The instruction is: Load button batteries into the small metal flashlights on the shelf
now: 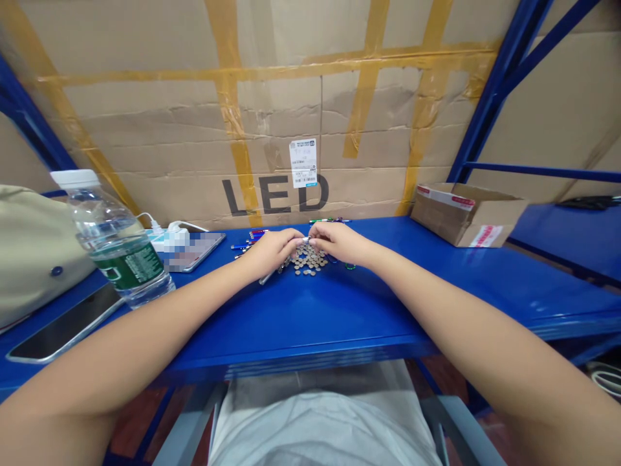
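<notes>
Both hands meet over the middle of the blue table (310, 317). Between their fingertips is a small whitish object (306, 240), too small to name. My left hand (274, 251) pinches its left side with closed fingers, and my right hand (339, 241) pinches its right side. Just below the fingertips lies a spread of small round metal discs (309, 260), like coins. Several thin pen-like items (242, 246), blue and red, lie by my left hand, partly hidden by it. More thin coloured items (330, 221) lie behind my right hand.
On the left are a water bottle (129, 252), a dark phone (68, 323), a tablet (196, 251), a white power strip (167, 239) and a beige bag (33, 252). An open cardboard box (466, 213) stands at the back right. A large taped carton (272, 116) rises behind the table.
</notes>
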The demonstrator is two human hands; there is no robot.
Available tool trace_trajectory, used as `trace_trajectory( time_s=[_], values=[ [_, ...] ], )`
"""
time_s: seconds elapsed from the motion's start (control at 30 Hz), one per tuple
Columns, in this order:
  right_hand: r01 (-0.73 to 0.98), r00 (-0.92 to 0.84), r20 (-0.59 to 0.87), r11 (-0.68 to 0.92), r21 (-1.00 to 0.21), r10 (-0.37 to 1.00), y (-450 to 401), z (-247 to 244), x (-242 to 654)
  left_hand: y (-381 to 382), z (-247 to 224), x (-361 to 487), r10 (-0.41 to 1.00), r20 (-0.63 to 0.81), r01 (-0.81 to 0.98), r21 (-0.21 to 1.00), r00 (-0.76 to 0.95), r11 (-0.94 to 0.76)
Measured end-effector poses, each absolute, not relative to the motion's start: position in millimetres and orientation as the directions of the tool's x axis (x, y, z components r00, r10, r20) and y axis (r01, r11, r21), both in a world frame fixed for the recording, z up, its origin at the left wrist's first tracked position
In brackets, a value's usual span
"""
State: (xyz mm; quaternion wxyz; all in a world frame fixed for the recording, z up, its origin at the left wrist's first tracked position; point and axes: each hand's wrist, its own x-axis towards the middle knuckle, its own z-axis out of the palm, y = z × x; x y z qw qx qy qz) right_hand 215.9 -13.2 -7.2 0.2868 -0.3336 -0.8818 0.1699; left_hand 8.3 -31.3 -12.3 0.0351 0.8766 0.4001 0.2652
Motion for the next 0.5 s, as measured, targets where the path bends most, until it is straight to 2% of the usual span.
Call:
trace_trajectory(
  time_s=[0.07, 0.17, 0.23, 0.4, 0.5],
  values=[
    [0.509, -0.599, 0.399, 0.715, -0.48, 0.694, -16, -4, 216, -33, -11, 9, 0.752, 0.428, 0.673, 0.354, 0.502, -0.65],
    [0.486, -0.611, 0.344, 0.681, -0.549, 0.713, -19, -2, 216, -35, -7, 9, 0.708, 0.483, 0.643, 0.329, 0.515, -0.692],
    [0.481, -0.627, 0.351, 0.7, -0.528, 0.696, -19, -4, 216, -36, -4, 9, 0.698, 0.492, 0.635, 0.324, 0.521, -0.702],
    [0.491, -0.64, 0.472, 0.796, -0.354, 0.606, -15, -8, 215, -39, -1, 10, 0.863, 0.266, 0.662, 0.557, 0.429, -0.501],
    [0.504, -0.631, 0.461, 0.781, -0.37, 0.625, -14, -8, 215, -38, -3, 10, 0.858, 0.279, 0.629, 0.589, 0.431, -0.507]
  ],
)
